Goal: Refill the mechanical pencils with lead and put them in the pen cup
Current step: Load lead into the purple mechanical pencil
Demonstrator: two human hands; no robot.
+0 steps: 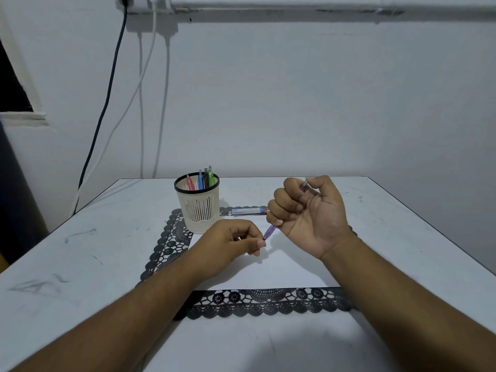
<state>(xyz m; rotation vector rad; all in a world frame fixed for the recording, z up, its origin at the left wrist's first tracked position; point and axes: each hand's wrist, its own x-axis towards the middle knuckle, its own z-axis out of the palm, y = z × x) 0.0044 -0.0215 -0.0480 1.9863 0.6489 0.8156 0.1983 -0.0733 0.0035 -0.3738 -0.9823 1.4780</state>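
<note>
My right hand [306, 210] grips a purple mechanical pencil [270, 231] in a fist above the white sheet, with the thumb at its upper end and its tip slanting down to the left. The thumb and fingertips of my left hand [230, 242] meet right at the pencil's tip; whether they hold a lead is too small to tell. A cream mesh pen cup [200, 208] with a black rim stands behind my left hand and holds several coloured pencils. A lead case [248, 211] lies flat behind my right hand, partly hidden by its fingers.
A white sheet [268, 269] lies on a black lace mat [255, 303] on the white table [80, 264]. Cables [107, 111] hang down the wall at the back left. A dark object stands at the left edge.
</note>
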